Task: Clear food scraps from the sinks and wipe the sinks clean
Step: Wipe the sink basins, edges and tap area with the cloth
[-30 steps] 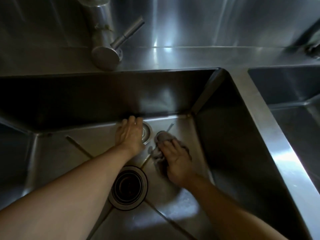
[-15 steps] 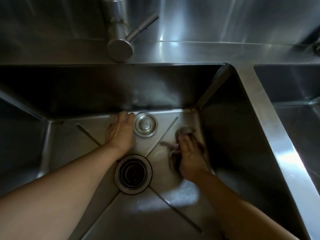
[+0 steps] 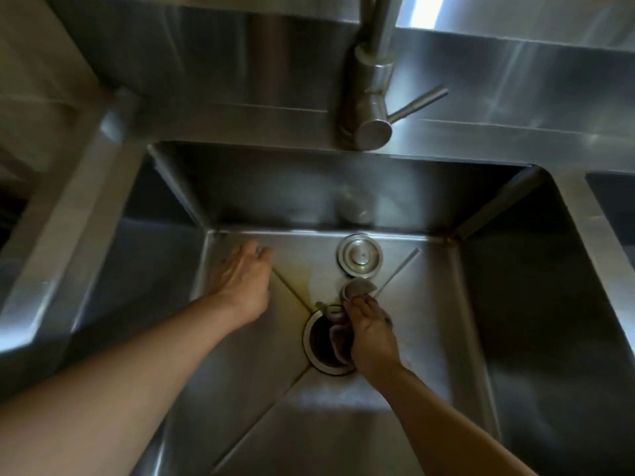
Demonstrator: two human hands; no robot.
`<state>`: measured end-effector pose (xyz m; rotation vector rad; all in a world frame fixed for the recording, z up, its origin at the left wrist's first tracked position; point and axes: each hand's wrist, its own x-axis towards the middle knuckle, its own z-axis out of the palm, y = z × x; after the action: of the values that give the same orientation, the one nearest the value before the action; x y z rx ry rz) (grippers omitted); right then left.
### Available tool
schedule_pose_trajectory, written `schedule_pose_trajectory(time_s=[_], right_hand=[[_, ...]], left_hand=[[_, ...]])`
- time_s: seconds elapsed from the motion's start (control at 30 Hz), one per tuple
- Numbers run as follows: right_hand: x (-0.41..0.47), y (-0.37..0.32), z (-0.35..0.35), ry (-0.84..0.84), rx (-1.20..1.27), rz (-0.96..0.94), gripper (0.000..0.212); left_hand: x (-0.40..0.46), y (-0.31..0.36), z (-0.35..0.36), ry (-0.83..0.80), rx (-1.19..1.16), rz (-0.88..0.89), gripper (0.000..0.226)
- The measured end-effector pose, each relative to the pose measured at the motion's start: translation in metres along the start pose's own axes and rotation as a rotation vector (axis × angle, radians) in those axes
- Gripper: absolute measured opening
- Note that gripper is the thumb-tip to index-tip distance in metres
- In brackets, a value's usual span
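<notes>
sink [image 3: 240, 389]: steel, yellowish stain near drain [image 3: 326, 341] | 1 grey rag [image 3: 357, 290], 1 plug [image 3: 359, 256] | left hand [image 3: 244, 280] flat, fingers straight | right hand [image 3: 371, 334] gripping rag

The sink [image 3: 515, 304] is silver-grey brushed steel with a yellowish stain [image 3: 299, 286] on its floor. The cloth [image 3: 357, 288] is grey. The plug [image 3: 359, 255] and tap [image 3: 372, 108] are silver; the drain [image 3: 323, 341] is dark, ringed pale.

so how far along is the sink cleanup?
Done: no scraps visible on this sink floor; stopper is out. In hand: right hand wipes with a cloth at the drain; left hand rests flat. Left: yellowish stain; second sink barely visible.
</notes>
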<state>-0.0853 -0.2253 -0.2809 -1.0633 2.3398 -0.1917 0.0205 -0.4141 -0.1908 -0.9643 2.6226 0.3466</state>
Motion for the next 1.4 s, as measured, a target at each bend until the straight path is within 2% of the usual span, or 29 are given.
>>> schedule_pose_trajectory(time_s=[0.07, 0.1, 0.13, 0.23, 0.33, 0.37, 0.4, 0.47, 0.53, 0.63, 0.67, 0.73, 0.8, 0.9, 1.03, 1.13, 1.27, 1.4], right_hand=[[0.002, -0.018, -0.003, 0.06, 0.318, 0.039, 0.024], [0.004, -0.025, -0.007, 0.056, 0.529, 0.117, 0.012], [0.002, -0.027, -0.001, 0.011, 0.704, 0.12, 0.01], [0.01, -0.052, -0.016, -0.113, 0.746, 0.054, 0.015], [0.032, -0.077, -0.038, -0.034, 0.811, 0.054, 0.021], [0.045, -0.079, -0.041, 0.106, 0.631, -0.002, 0.026], [0.057, -0.08, -0.046, 0.153, 0.523, -0.033, 0.03], [0.077, -0.077, -0.043, 0.097, 0.186, -0.026, 0.052], [0.084, -0.072, -0.029, 0.044, -0.045, -0.026, 0.072], [0.07, -0.084, 0.005, -0.002, -0.176, -0.038, 0.073], [0.064, -0.09, 0.017, 0.0, -0.205, -0.099, 0.071], [0.047, -0.102, 0.035, -0.011, -0.218, -0.223, 0.07], [0.042, -0.103, 0.037, 0.014, -0.211, -0.244, 0.065], [0.065, -0.095, 0.016, 0.168, -0.152, -0.075, 0.051], [0.102, -0.097, -0.016, 0.239, 0.072, 0.244, 0.039], [0.117, -0.108, -0.016, 0.265, -0.038, 0.366, 0.039], [0.121, -0.143, 0.006, 0.296, -0.05, 0.192, 0.043], [0.131, -0.187, 0.034, 0.235, -0.112, 0.004, 0.048]], left_hand=[[-0.008, -0.007, -0.008, 0.0, 0.011, -0.016, 0.053], [-0.011, -0.011, -0.013, 0.007, 0.019, -0.015, 0.052], [-0.014, -0.012, -0.016, 0.016, 0.033, -0.006, 0.052], [-0.022, -0.022, -0.032, 0.091, 0.079, 0.042, 0.051], [-0.026, -0.033, -0.053, 0.211, 0.157, 0.103, 0.051], [-0.027, -0.039, -0.059, 0.242, 0.188, 0.116, 0.05], [-0.028, -0.042, -0.065, 0.259, 0.215, 0.127, 0.05], [-0.03, -0.051, -0.075, 0.274, 0.253, 0.133, 0.05], [-0.033, -0.061, -0.081, 0.293, 0.291, 0.139, 0.051], [-0.036, -0.074, -0.087, 0.342, 0.323, 0.153, 0.049], [-0.037, -0.078, -0.089, 0.36, 0.33, 0.158, 0.049], [-0.037, -0.085, -0.093, 0.391, 0.335, 0.167, 0.047], [-0.037, -0.092, -0.096, 0.415, 0.328, 0.169, 0.045], [-0.036, -0.102, -0.098, 0.402, 0.32, 0.158, 0.045], [-0.036, -0.112, -0.095, 0.399, 0.285, 0.163, 0.042], [-0.035, -0.115, -0.092, 0.436, 0.205, 0.166, 0.034], [-0.033, -0.115, -0.09, 0.456, 0.138, 0.151, 0.03], [-0.032, -0.115, -0.09, 0.419, 0.121, 0.133, 0.035]])
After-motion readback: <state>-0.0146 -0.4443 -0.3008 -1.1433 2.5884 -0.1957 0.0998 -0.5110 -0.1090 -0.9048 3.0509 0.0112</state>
